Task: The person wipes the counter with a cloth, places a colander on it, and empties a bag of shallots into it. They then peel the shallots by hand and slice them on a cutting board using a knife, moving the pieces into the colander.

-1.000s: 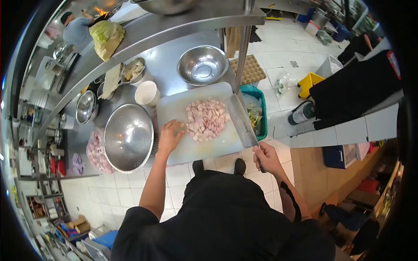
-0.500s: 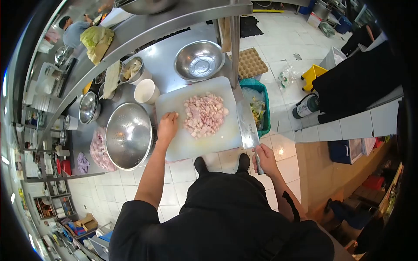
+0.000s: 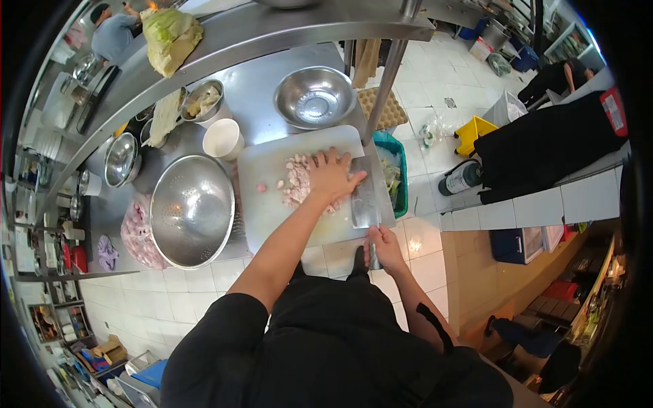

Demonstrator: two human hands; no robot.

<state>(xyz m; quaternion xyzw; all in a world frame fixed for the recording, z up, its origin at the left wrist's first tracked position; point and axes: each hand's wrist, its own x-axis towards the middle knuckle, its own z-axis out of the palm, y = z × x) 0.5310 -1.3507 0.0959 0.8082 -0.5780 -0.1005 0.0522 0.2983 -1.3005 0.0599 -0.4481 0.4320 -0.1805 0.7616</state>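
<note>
A white cutting board bears a pile of small, pale pink chopped pieces; their kind I cannot make out. Across the pile lies my left hand, open, with its fingers spread and the thumb pointing right toward the blade. My right hand is closed around the handle of a cleaver. The broad blade rests along the board's right side, beside the pile. Part of the pile is hidden beneath my left palm and fingers. A few loose pieces sit apart, left of the pile.
A large steel colander stands left of the board, beside a bag of pinkish pieces. Behind are a white tub and a steel bowl. A green-lined bin stands at right. A metal shelf crosses overhead; other people work farther off.
My left hand has moved right from the board's left edge onto the pile, its fingers now spread. The cleaver has shifted left onto the board, beside the pile. The view has shifted slightly.
</note>
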